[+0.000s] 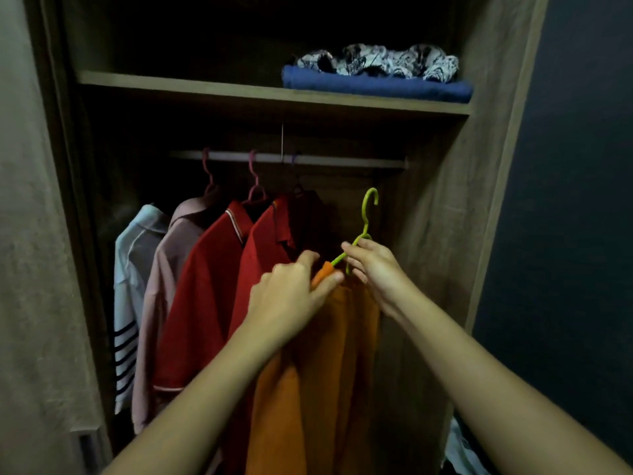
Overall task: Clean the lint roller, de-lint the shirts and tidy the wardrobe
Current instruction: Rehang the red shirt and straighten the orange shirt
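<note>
Open wooden wardrobe (442, 234), dim inside. One shelf (205, 87) up top; hanging rail (342, 161) beneath it. On the rail, left to right: white shirt with striped sleeve (128, 286), pink shirt (161, 286), two red polo shirts (202, 286) (270, 241). Orange shirt (308, 371) at the right end of the row, on a green hanger (368, 214), hook below the rail and not touching it. Folded blue garment (376, 87) at the shelf's right end, crumpled black-and-white patterned cloth (376, 60) on top. Hands close together: left hand (291, 296) pinching the orange shirt's shoulder, right hand (376, 269) gripping the hanger just under its neck.
</note>
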Tool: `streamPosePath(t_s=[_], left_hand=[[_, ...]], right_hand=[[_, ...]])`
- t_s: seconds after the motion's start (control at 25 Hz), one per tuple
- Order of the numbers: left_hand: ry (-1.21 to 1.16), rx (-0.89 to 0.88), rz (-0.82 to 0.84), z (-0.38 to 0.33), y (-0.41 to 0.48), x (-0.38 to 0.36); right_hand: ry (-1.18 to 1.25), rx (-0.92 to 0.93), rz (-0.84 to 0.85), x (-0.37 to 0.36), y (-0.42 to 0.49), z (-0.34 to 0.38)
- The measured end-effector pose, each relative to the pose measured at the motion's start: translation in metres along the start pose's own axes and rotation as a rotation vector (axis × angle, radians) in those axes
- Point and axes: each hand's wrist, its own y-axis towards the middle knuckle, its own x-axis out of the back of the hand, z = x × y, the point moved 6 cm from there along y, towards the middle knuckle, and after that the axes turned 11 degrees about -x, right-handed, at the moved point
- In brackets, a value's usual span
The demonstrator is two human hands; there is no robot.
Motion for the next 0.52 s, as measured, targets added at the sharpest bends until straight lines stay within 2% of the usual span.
streamPosePath(t_s=[0.12, 0.2, 0.32, 0.52], left_hand=[[-0.015, 0.081, -0.273, 0.050, 0.053, 0.011], [0.042, 0.151, -0.217, 0.089, 0.088, 0.001], [-0.097, 0.288, -0.066, 0.122, 0.119, -0.030], [-0.189, 0.130, -0.141, 0.108, 0.137, -0.047]], right_hand=[[-0.004, 0.036, -0.068, 0.011, 0.031, 0.013], [-0.008, 0.043, -0.089, 0.013, 0.055, 0.024], [-0.026, 0.066, -0.098, 0.017, 0.090, 0.048], [-0.162, 0.076, -0.171, 0.028, 0.147, 0.079]])
